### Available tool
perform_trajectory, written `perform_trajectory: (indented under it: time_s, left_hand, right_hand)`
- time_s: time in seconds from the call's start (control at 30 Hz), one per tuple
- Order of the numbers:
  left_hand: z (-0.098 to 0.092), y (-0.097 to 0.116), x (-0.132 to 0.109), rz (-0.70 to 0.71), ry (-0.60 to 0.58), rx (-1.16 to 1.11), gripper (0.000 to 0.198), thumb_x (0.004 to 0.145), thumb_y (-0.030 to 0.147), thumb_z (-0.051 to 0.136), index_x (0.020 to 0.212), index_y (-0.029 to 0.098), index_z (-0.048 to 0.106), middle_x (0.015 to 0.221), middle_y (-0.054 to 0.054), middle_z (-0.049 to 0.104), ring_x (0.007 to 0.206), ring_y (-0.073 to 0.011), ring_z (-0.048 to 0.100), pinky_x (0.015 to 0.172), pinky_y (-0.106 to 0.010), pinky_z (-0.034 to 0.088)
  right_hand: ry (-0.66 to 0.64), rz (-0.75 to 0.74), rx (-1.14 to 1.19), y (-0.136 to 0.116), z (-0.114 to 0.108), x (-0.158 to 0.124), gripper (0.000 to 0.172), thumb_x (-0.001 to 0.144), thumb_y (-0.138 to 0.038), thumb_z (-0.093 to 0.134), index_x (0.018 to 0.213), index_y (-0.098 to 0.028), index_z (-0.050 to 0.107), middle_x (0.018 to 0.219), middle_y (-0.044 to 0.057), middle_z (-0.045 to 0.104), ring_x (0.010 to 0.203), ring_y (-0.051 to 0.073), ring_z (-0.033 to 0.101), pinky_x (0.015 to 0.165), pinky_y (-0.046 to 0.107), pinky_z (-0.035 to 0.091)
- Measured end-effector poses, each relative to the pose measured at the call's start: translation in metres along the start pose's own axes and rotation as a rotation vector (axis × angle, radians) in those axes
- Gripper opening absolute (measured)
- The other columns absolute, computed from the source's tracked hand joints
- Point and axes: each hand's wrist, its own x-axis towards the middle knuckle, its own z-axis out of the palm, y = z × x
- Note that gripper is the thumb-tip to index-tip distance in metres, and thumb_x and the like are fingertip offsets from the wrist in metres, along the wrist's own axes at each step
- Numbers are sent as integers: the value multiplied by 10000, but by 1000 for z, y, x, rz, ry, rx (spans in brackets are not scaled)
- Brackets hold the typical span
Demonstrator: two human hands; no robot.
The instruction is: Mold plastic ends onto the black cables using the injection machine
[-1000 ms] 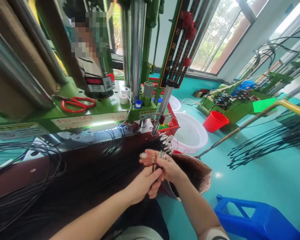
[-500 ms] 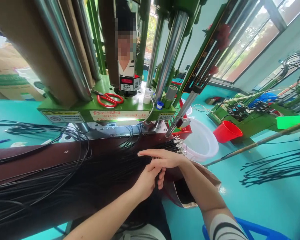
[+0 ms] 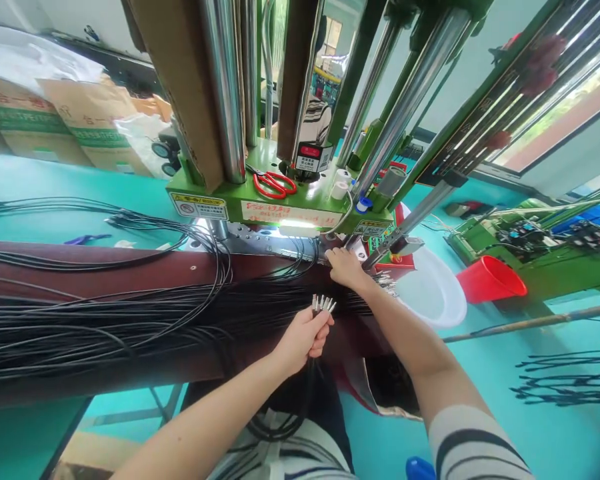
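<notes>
"Head view: held in the left hand (image 3: 307,337)?"

"Thin black cables with shiny tips (image 3: 323,305), pinched in the fist. Above the near edge of the brown bench (image 3: 130,270), toward its right end. Just behind, along the bench from left to right: a pile of more cables (image 3: 105,327)."

"Pointing which way?"

"Up, with tips spread a little like a fan, toward the green machine (image 3: 205,190). Nearly up and down the long way, then hanging below the fist."

"And for the right hand (image 3: 347,267)?"

"At the far edge of the bench, near the far right corner, with bent fingers. Can't tell if pinching anything."

"Any change from half a second ago?"

"Yes. Over the tips then, hiding most of them. Now away at the far edge, leaving the tips bare."
</notes>
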Motion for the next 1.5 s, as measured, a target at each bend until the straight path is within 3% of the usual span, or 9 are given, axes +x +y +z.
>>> perform_trajectory:
  time_s: [0.1, 0.23, 0.4, 0.53, 0.67, 1.07, 1.2, 1.33, 1.5]
  left_hand:
    - [1, 3, -2, 50, 30, -13, 371, 700, 515, 587, 753, 171, 459, 455, 107, 328, 337, -9, 206, 334, -165, 124]
    - [2, 4, 0, 94, 56, 5, 393, 686, 504, 610, 841, 167, 480, 454, 116, 322, 332, -11, 201, 324, -159, 131]
    - [8, 3, 8, 106, 77, 108, 385, 677, 495, 616, 796, 152, 486, 417, 130, 279, 314, -17, 208, 298, -157, 168]
    - [18, 0, 19, 105, 26, 235, 342, 700, 470, 586, 754, 144, 498, 386, 128, 283, 288, -31, 252, 283, -170, 239]
    - [26, -7, 31, 63, -24, 384, 307, 720, 451, 555, 686, 155, 482, 359, 118, 303, 268, -42, 278, 270, -178, 271]
    - [34, -8, 35, -110, -57, 310, 349, 644, 475, 621, 637, 162, 467, 334, 128, 276, 269, -22, 225, 262, -157, 215]
    - [32, -12, 34, -41, -20, 350, 333, 673, 466, 598, 650, 163, 462, 347, 127, 274, 280, -26, 225, 269, -162, 226]
    - [28, -8, 36, 115, 29, 357, 318, 746, 478, 519, 733, 164, 472, 414, 101, 356, 324, -41, 311, 310, -165, 285]
    - [28, 1, 38, 164, 117, 378, 263, 761, 438, 517, 766, 205, 395, 421, 128, 300, 315, -32, 222, 290, -147, 179]
  right_hand:
    - [-109, -12, 79, 4, -14, -10, 148, 642, -111, 522, 774, -158, 571, 850, 95, 625, 847, 253, 564, 740, 337, 385]
    - [-148, 32, 245, 14, -24, -54, 30, 669, -145, 480, 666, -168, 499, 740, 44, 607, 721, 174, 560, 615, 252, 383]
    - [-173, 260, 628, 16, 3, -125, 92, 722, -172, 393, 781, -180, 464, 515, -60, 478, 353, 71, 404, 349, 187, 289]
    - [97, 453, 1468, 1, 34, -151, 220, 758, -335, 501, 913, -181, 484, 444, -120, 363, 257, 33, 229, 260, 159, 143]
    - [359, 437, 1806, -14, 47, -150, 374, 800, -475, 497, 1035, -184, 505, 470, -106, 421, 247, 18, 236, 249, 145, 163]
    - [601, 427, 1647, -22, 66, -154, 495, 844, -465, 472, 1239, -169, 492, 475, -76, 436, 317, 34, 323, 277, 149, 255]
    - [616, 462, 1531, -27, 65, -154, 511, 844, -465, 475, 1264, -173, 475, 532, -58, 459, 358, 27, 341, 296, 138, 265]
    - [586, 477, 1633, -26, 61, -154, 505, 839, -475, 476, 1240, -168, 491, 515, -69, 432, 342, 27, 324, 285, 139, 257]
    - [560, 454, 1659, -23, 56, -156, 519, 852, -447, 471, 1304, -196, 423, 490, -80, 427, 321, 29, 320, 281, 135, 245]
